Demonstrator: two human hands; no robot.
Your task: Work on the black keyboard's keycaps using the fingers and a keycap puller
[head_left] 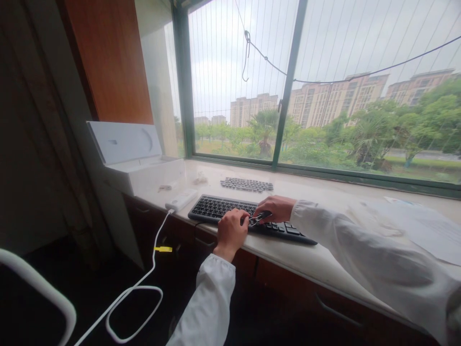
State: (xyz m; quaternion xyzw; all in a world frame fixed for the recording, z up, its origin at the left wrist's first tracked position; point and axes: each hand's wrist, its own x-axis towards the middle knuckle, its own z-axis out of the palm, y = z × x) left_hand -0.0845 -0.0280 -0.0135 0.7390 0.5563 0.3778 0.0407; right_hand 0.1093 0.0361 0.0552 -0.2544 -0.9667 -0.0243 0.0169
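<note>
Keyboard (212,206) sits on the tabletop (298,188) under the window (234,96), close to the front edge, its middle partly covered by hands. Right hand (275,209) is gripping a small metal tool (260,217), tip down by the mid keys; exact shape too small for me to read. Left hand (232,229) is curled over the keyboard's near side, fingertips right by the tool; I can't tell if it pinches something or just steadies. My take on doing this well: seat the tool square on one key, keep force small and straight, brace the keyboard with the left palm so it can't slide toward the edge, fingers clear of the tip. I'd want the knuckles lower, they block my view of the contact. Around it: a block of keys (247,184) lies behind the keyboard, near enough for the right forearm to disturb. White power strip (181,199) sits beside the left end, its white cable (155,250) hanging off the edge, a snag risk in my view. Farther left, open white box (154,174), lid up. Papers (421,228) lie on the right beyond the sleeve, out of the way.
</note>
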